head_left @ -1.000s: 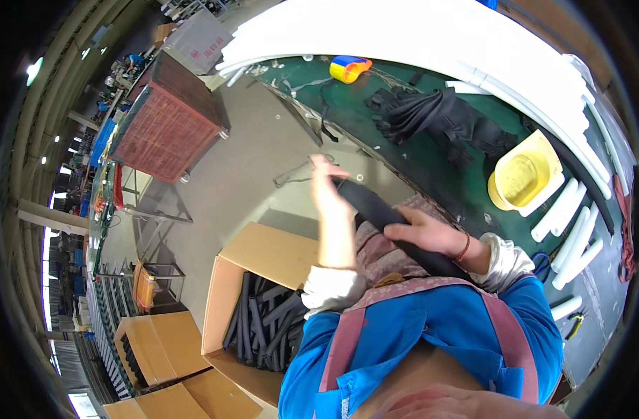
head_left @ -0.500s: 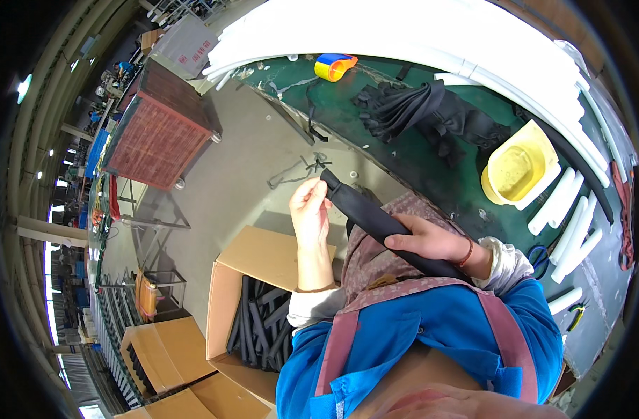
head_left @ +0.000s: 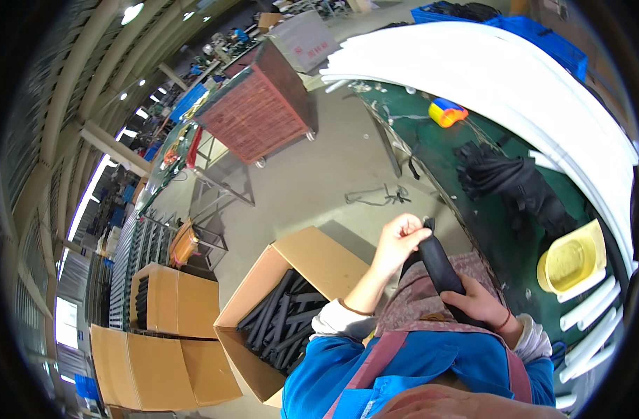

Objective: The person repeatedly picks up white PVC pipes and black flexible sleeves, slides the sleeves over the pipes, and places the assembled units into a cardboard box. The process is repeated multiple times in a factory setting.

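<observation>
A long black tube [head_left: 441,264] with a smooth, cloth-like skin is held in front of my apron. The fingertips of my left hand [head_left: 400,243] pinch its far end, where a bit of loose black edge sticks up. Lower down, my right hand [head_left: 475,304] wraps round the tube with the thumb on top. The tube's near end is hidden behind my right hand and wrist. To the left of my arms stands an open cardboard box [head_left: 305,241] holding many similar black tubes [head_left: 281,321].
On the green-topped table [head_left: 431,153] at right lie a black fabric bundle [head_left: 515,185], a yellow scoop-shaped tub [head_left: 574,262], a tape roll [head_left: 446,112] and white foam tubes [head_left: 590,307]. Long white tubes [head_left: 473,56] pile behind. More cardboard boxes [head_left: 151,366] and a red-brown wheeled cabinet [head_left: 260,105] stand left.
The view has swung left, so the table and boxes sit farther right in it. The tube now points more steeply away from me. Both hands keep their hold on it.
</observation>
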`<state>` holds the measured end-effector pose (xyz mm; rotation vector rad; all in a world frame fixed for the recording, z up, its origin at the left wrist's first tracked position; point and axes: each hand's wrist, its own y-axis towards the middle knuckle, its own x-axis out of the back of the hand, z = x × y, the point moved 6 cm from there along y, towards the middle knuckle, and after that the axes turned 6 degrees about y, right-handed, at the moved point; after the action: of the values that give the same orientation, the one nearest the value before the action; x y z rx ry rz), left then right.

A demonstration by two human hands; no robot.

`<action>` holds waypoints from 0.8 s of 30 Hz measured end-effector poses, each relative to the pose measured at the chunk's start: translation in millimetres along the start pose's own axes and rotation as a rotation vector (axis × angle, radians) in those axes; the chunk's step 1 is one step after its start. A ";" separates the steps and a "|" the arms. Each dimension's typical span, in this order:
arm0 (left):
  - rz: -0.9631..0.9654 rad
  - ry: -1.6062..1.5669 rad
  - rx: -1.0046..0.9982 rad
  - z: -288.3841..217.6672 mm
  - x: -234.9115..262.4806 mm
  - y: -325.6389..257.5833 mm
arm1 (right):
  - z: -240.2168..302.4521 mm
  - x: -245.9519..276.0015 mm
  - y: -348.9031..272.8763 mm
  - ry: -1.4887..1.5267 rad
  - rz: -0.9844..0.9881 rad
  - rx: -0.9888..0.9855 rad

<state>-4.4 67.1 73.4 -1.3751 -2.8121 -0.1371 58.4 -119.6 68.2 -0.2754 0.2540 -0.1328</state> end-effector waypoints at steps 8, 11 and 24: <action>0.148 0.217 -0.222 2.9 -0.6 -15.9 | -4.6 2.9 -1.3 -0.033 -0.068 -0.012; 0.286 0.241 -0.220 5.2 7.3 -15.7 | -5.2 0.4 -2.8 -0.075 -0.043 0.000; 0.066 -0.268 0.068 22.9 8.2 -26.5 | -1.4 -1.7 -5.8 -0.177 -0.049 0.047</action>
<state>-29.7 59.3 48.9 -1.5768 -2.9411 0.1533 55.9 -125.2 68.9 -0.2455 0.0689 -0.1621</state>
